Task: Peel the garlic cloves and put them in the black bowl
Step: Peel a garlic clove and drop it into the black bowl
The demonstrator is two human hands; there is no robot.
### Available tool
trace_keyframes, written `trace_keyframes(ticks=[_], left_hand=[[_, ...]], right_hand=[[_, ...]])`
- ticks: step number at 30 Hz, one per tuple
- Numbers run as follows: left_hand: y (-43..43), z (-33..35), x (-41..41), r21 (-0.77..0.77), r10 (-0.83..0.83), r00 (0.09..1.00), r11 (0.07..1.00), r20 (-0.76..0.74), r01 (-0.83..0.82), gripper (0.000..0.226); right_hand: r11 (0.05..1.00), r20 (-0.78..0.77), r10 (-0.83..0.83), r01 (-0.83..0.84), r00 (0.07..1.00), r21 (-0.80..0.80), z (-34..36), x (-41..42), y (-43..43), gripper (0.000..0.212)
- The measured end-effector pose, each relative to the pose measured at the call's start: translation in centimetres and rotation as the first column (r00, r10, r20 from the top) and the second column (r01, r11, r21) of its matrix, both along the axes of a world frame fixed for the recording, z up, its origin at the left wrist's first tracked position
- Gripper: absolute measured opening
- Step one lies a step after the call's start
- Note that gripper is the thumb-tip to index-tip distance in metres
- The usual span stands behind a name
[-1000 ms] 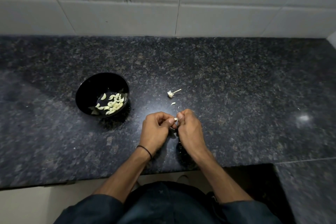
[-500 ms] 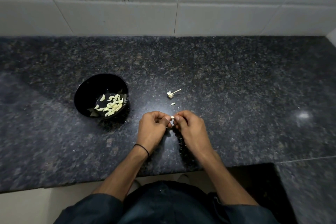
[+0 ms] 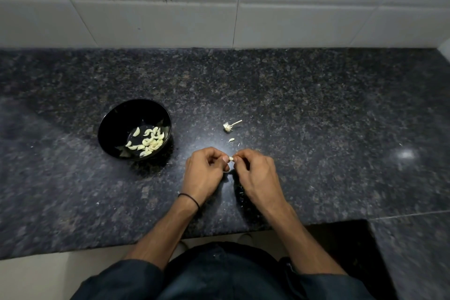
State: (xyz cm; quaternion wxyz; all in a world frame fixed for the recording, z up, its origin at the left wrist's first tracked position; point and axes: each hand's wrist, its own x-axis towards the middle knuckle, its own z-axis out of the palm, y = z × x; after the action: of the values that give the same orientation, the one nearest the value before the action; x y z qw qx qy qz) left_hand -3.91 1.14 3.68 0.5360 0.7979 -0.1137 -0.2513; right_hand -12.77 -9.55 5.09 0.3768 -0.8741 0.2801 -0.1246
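Step in hand: peeling. The left hand [image 3: 204, 173], with a dark band [image 3: 190, 198] at its wrist, and the right hand [image 3: 258, 175] are held close together just above the counter [image 3: 316, 129]. The fingers of both hands are curled, and their tips [image 3: 225, 159] are pinched from either side on one small clove [image 3: 231, 159]. Only a pale sliver of the clove shows between the tips, so it cannot be told whether skin remains on it. Just beyond the fingers a pale scrap [image 3: 231, 140] lies on the counter, and a bare stalk [image 3: 229, 126] lies a little farther out. The bowl [image 3: 121, 119] stands beyond and to the left of the fingers, well apart from them, with a heap of peeled cloves [image 3: 148, 141] in it. Next move, as a judgement: strip off any remaining skin, then carry the clove in the left hand across to the bowl and release it over the heap. The clove is small and may be slick, so a firm pinch is required. White tiles [image 3: 170, 7] stand at the far edge. No brand, label or writing can be read anywhere.
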Motion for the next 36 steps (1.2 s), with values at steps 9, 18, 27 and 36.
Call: trace_keyframes(ticks=[9,18,27,36], left_hand=[[-0.1,0.3,-0.3,-0.155,0.042,0.977,0.985,-0.208,-0.075,0.009],[-0.8,0.5,-1.1,-0.185,0.055,0.953,0.976,-0.297,-0.114,0.01],[-1.9,-0.3,-2.3,-0.051,0.169,0.98,0.983,-0.104,-0.175,0.01],[-3.0,-0.8,-4.4,0.018,0.265,0.963,0.964,0.05,-0.266,0.013]], right_hand=[[0.944,0.022,-0.111,0.099,0.994,0.314,-0.5,-0.1,-0.5,0.016],[0.842,0.011,-0.177,0.145,0.984,0.52,-1.9,-0.1,-1.5,0.018],[0.946,0.002,-0.051,0.047,0.999,0.321,-2.9,-0.1,-2.9,0.016],[0.956,0.092,0.089,-0.111,0.992,0.273,-3.1,-1.2,-4.1,0.012]])
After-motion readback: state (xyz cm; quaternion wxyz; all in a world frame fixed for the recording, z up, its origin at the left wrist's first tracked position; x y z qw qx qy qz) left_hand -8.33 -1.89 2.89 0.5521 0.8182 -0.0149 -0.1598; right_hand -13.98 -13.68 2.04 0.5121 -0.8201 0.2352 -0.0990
